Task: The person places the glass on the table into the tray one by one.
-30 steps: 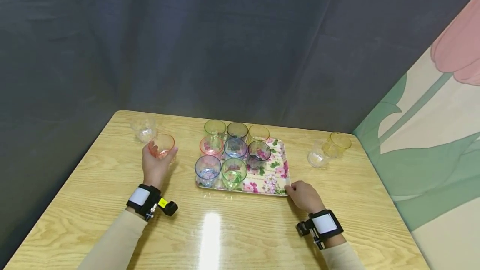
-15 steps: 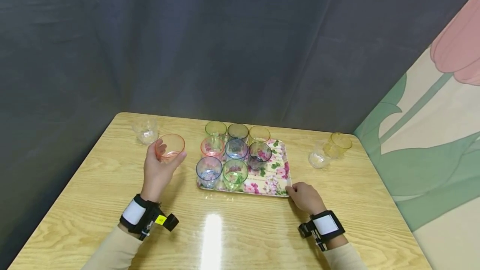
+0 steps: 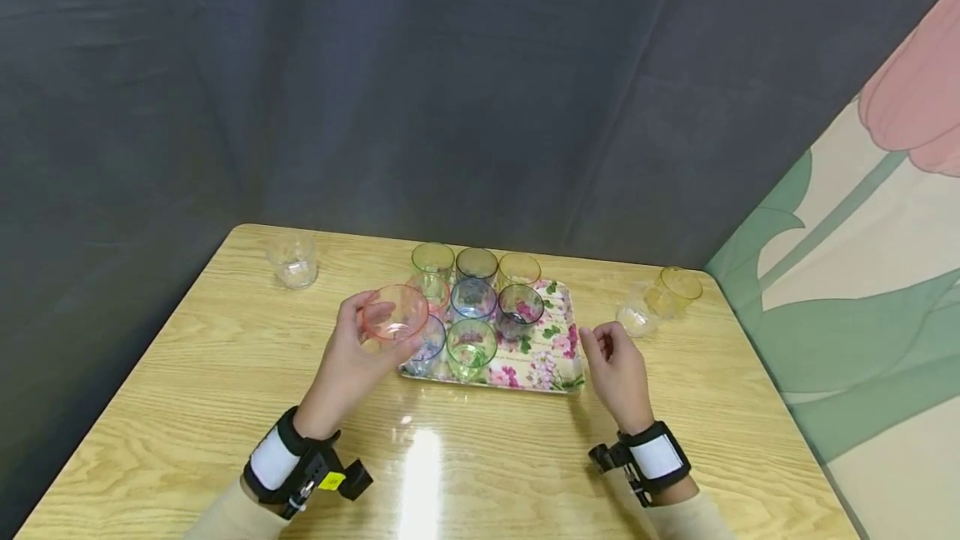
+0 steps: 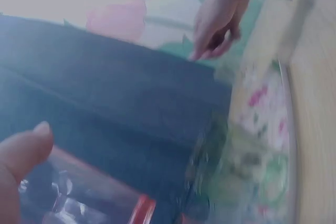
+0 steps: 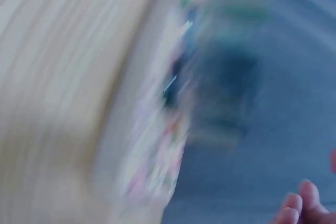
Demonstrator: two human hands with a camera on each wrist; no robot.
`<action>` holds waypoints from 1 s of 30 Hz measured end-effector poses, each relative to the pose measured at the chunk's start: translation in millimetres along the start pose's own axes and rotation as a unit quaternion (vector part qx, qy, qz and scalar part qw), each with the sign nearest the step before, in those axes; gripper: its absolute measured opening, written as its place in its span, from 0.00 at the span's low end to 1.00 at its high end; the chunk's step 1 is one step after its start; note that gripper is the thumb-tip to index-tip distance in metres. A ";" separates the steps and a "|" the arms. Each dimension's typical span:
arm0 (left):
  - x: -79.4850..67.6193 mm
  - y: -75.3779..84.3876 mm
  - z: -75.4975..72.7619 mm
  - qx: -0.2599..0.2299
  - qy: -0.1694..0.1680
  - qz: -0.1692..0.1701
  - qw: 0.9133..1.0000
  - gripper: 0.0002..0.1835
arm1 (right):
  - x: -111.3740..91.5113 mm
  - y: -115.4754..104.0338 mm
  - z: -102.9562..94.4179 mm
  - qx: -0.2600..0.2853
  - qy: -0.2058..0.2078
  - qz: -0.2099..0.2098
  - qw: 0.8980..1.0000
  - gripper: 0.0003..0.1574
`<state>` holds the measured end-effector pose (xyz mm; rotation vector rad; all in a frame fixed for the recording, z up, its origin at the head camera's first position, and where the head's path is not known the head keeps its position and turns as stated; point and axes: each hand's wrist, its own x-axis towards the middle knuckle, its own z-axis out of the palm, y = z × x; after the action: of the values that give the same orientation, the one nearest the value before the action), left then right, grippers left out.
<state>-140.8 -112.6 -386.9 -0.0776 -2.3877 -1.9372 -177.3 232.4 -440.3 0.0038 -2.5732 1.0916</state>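
Note:
My left hand (image 3: 348, 369) grips a clear tumbler with a red rim (image 3: 395, 315), thumb and fingers around its sides, raised over the left edge of a floral tray (image 3: 555, 361). In the left wrist view the thumb (image 4: 29, 150) lies along that tumbler (image 4: 89, 195). Several tinted tumblers stand on the tray in rows, among them a green one (image 3: 471, 348) and a blue one (image 3: 429, 350) partly hidden by the held tumbler. At the tray's right edge my right hand (image 3: 621, 377) hovers with loosely curled fingers, holding nothing. The right wrist view is blurred.
A clear tumbler (image 3: 294, 261) stands at the back left of the wooden table (image 3: 187, 373). To the back right are a yellow tumbler (image 3: 675, 292) and another clear one (image 3: 636, 319). A dark curtain (image 3: 450, 90) hangs behind the table.
My left hand has carried the red-rimmed tumbler up and rightward from the table's left side to the tray. My right hand has let go of the tray's corner and moved up.

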 end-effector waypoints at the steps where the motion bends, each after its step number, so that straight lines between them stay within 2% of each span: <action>1: -2.4 2.7 3.1 -0.005 -0.022 0.005 1.000 0.44 | -1.3 -8.1 0.5 0.040 0.005 -0.013 0.999 0.18; 3: -6.3 6.7 10.0 -0.015 -0.064 0.033 0.997 0.40 | -4.6 -25.0 1.3 0.133 -0.007 -0.031 0.991 0.16; 5: -9.4 9.2 18.5 -0.027 -0.106 0.071 0.991 0.38 | -8.4 -41.3 2.2 0.224 -0.038 -0.049 0.973 0.19; 8: -13.6 10.6 33.3 -0.041 -0.156 0.104 0.981 0.38 | -13.8 -62.9 5.4 0.348 -0.101 -0.076 0.929 0.26; 11: -17.7 11.3 49.7 -0.030 -0.171 0.110 0.979 0.40 | -19.3 -80.0 10.8 0.425 -0.156 -0.090 0.887 0.33; 15: -21.0 12.0 68.4 -0.022 -0.174 0.104 0.979 0.41 | -26.8 -93.6 17.2 0.471 -0.220 -0.101 0.848 0.38; 19: -20.7 10.7 77.9 -0.037 -0.181 0.112 0.976 0.39 | -32.8 -97.1 19.2 0.487 -0.285 -0.126 0.816 0.41; 21: -20.1 9.1 79.4 -0.040 -0.182 0.115 0.976 0.39 | -34.5 -96.1 18.9 0.494 -0.309 -0.138 0.801 0.42; 26: -19.0 5.4 77.0 -0.084 -0.192 0.108 0.972 0.41 | -36.1 -90.0 16.7 0.511 -0.347 -0.149 0.772 0.44; 30: -17.1 3.7 73.0 -0.121 -0.190 0.096 0.969 0.41 | -36.7 -85.8 14.6 0.537 -0.369 -0.171 0.739 0.45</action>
<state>-124.9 -40.3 -399.7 -0.7264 -2.2193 -2.2733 -135.7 157.0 -401.4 1.3545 -1.8227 2.5669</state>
